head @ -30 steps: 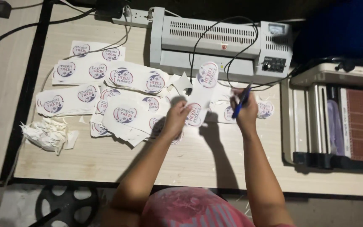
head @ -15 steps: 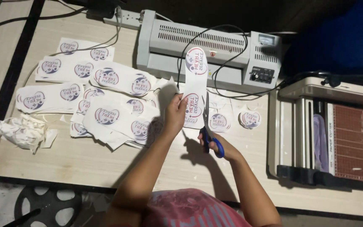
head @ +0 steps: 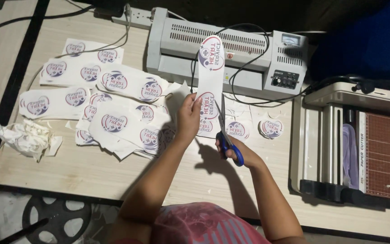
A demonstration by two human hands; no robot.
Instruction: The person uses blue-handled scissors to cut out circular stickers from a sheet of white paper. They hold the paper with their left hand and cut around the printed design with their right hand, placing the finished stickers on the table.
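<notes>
Fingers [head: 194, 103] of the left hand [head: 188, 118] pinch the left edge of a long paper strip [head: 210, 72] printed with round red-and-blue stickers. The strip is held off the surface [head: 91, 167], its upper end rising in front of the grey laminator [head: 231, 54].

Right hand [head: 240, 151]: the fingers are closed through the blue handles of a pair of scissors [head: 225, 131]. The blades point up and away from the person and sit against the right edge of the strip, level with its lower sticker. Whether the blades are parted or shut cannot be told.

Position of the strip: between the two hands, above the middle of the surface, just in front of the laminator.

Surrounding items:
- Printed sheets [head: 118, 113] with the same round stickers lie overlapping on the left half of the surface.
- A crumpled wad of paper scraps [head: 25, 138] lies near the left edge.
- A small stack of cut round stickers [head: 271, 129] lies to the right of the scissors, with another cut sticker [head: 236, 129] just beside the blades.
- A black cable [head: 244, 92] loops across the laminator.
- A paper cutter [head: 362, 144] with a red gridded bed stands at the right, well apart from the hands.
</notes>
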